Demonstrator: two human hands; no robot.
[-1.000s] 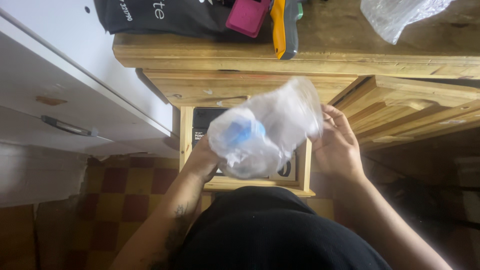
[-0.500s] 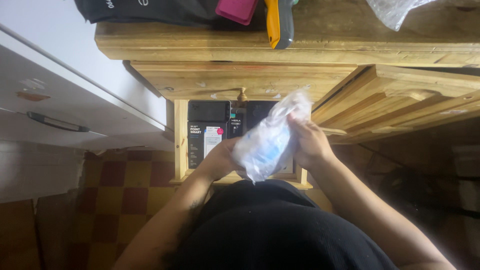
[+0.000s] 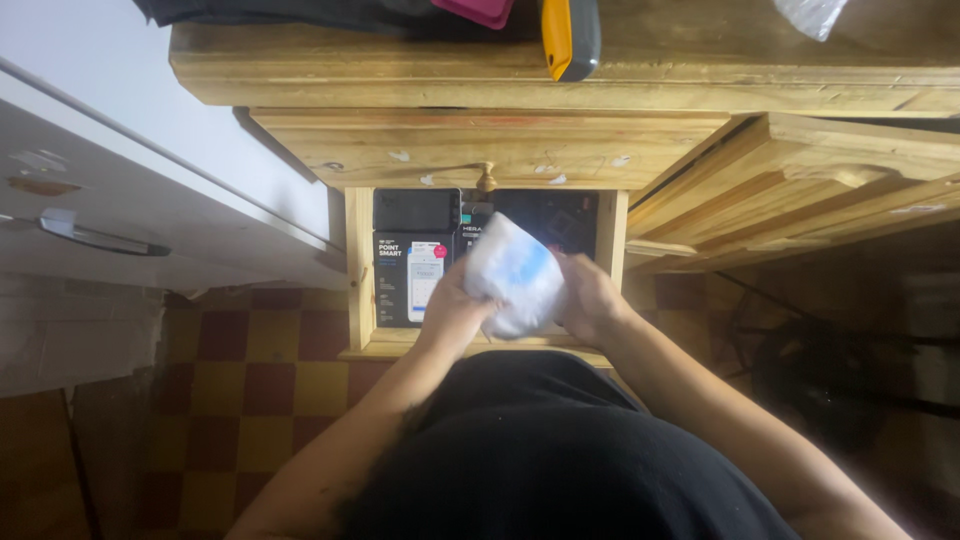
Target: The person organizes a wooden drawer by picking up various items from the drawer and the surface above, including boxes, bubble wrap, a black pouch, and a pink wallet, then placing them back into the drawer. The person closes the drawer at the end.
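Both of my hands grip a crumpled clear plastic bag (image 3: pixel 512 272) with something blue and white inside. My left hand (image 3: pixel 455 305) clasps its left side and my right hand (image 3: pixel 588 297) its right side. I hold the bag low over an open wooden drawer (image 3: pixel 358 270) pulled out from a wooden table (image 3: pixel 700 80). The drawer holds black boxes (image 3: pixel 405 270), one with a picture of a phone on it; the bag hides part of them.
On the tabletop lie a dark bag (image 3: pixel 300 10), a pink item (image 3: pixel 475 10), a yellow and black tool (image 3: pixel 568 35) and a clear plastic bag (image 3: pixel 812 14). A white cabinet with a metal handle (image 3: pixel 90 235) stands at left. The floor is red and yellow checked tile (image 3: pixel 250 370).
The bag has been squeezed from a loose, spread shape into a tight bundle and lowered toward the open drawer. My view has tilted down, showing more of the drawer.
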